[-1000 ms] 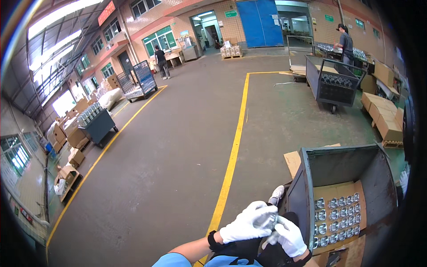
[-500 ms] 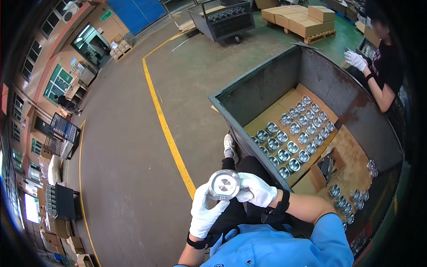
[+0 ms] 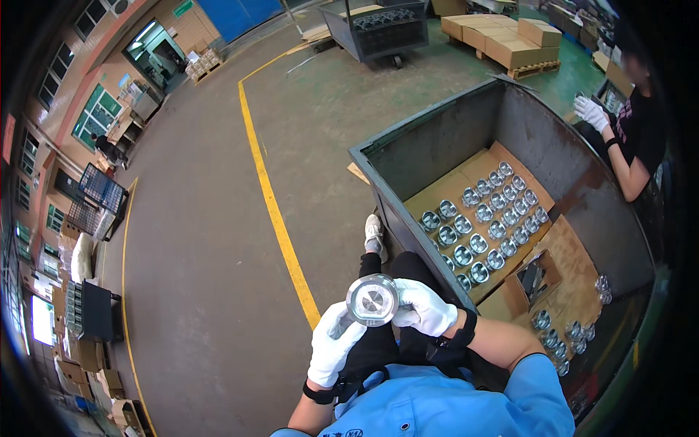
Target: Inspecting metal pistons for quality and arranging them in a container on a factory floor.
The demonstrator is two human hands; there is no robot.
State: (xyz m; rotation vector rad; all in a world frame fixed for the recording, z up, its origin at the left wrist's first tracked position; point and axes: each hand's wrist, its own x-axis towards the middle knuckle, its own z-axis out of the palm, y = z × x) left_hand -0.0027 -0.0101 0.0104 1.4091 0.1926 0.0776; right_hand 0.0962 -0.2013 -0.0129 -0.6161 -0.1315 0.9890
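Observation:
A shiny metal piston is held up in front of my body, its round, flat crown facing me. My left hand, in a white glove, grips its lower left side with the thumb against the rim. From the right, my right hand, gloved in white too, closes on its edge; some fingertips are hidden behind the piston. To the right, rows of pistons stand on brown cardboard inside a large dark metal bin.
A small open cardboard box with dark pieces lies in the bin, near more pistons. Across the bin a white-gloved co-worker handles something small. A yellow line crosses the floor; stacked cartons stand behind.
Both hands keep the piston at nearly the same height, its crown turned slightly. The whole view has shifted a little. Across the bin, the co-worker's gloved hands have come closer together.

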